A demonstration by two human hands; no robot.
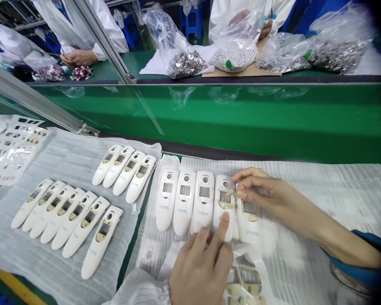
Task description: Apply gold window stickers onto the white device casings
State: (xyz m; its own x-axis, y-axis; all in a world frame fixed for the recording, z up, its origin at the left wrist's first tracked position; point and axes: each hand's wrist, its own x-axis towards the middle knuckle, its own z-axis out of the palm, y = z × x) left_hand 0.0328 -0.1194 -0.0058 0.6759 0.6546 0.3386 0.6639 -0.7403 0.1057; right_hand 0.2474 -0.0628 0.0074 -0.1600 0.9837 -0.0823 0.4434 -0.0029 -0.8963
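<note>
Several white plastic device shells lie in a row on white foam sheet in front of me. My left hand (pixel 200 267) presses its index fingertip on the lower part of the fourth shell (pixel 225 207), other fingers curled. My right hand (pixel 260 190) pinches a small clear film tab (pixel 230 195) at that shell's screen window. A fifth shell (pixel 250 218) lies partly under my right hand. A sheet of peeled screen stickers (pixel 246 279) lies by my left wrist.
More white shells with yellowish windows (pixel 70 216) lie in two rows at left. Sticker backing sheets (pixel 12 148) sit far left. A green conveyor belt (pixel 241 118) runs behind. Other people's hands and bags of small metal parts (pixel 186 63) are across it.
</note>
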